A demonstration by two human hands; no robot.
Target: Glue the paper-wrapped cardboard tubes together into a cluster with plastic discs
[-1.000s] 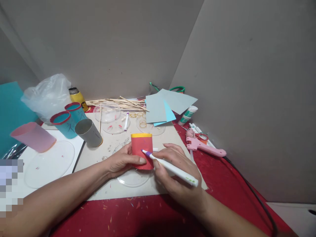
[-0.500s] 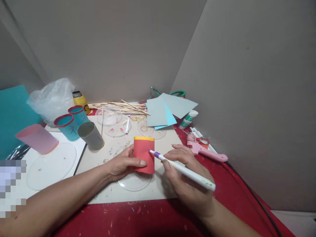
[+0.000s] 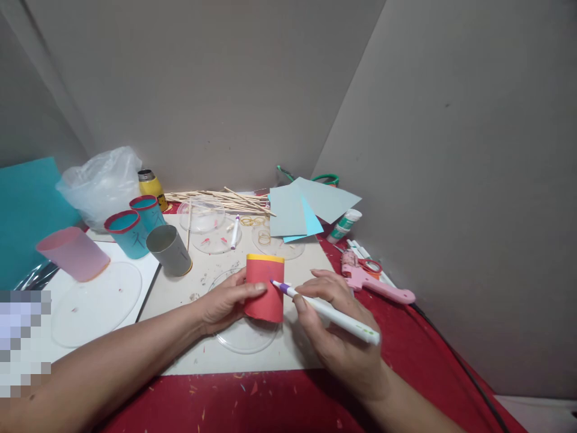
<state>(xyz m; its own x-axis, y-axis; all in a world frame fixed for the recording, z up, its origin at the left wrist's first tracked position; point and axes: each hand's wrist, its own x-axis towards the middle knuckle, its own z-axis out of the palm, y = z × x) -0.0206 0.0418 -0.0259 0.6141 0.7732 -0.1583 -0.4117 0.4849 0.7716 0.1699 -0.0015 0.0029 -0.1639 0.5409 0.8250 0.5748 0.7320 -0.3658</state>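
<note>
**Gripping a red cup (image 3: 265, 300) and aiming a marker (image 3: 336, 314) at its front**

Clamped on the red cup: the left hand (image 3: 225, 304), with thumb laid across the front and fingers mostly hidden behind. Held roughly upright above a clear disc (image 3: 247, 347), yellow band along the top edge; cannot tell whether touching that disc or lifted off it.

Closed around the marker, just right of the red cup: the right hand (image 3: 345, 331), with thumb and fingers gathered close behind the purple collar. Pointing the purple tip (image 3: 272, 282) at the front wall of the red cup; cannot tell whether in contact or just short.

Set left of the red cup: first a grey cup (image 3: 171, 254), then a pair of teal cups (image 3: 126, 237) with red rims and dark strokes, and farthest out a pink cup (image 3: 74, 255). Seen beyond these, still left of the red cup: a plastic bag (image 3: 101, 186) and a yellow bottle (image 3: 151, 191).

Straight beyond the red cup: a second marker (image 3: 235, 233), some rubber bands (image 3: 264, 238) and a heap of thin sticks (image 3: 216, 199). Beyond and slightly right: grey sheets (image 3: 288, 210) overlapping a light blue sheet (image 3: 312, 221).

Well right of the red cup: a pink glue gun (image 3: 381, 287), touching or nearly touching red-handled scissors (image 3: 371, 265). Spread beneath the red cup: a pale board (image 3: 189, 355), laid on a red surface (image 3: 252, 400).
</note>
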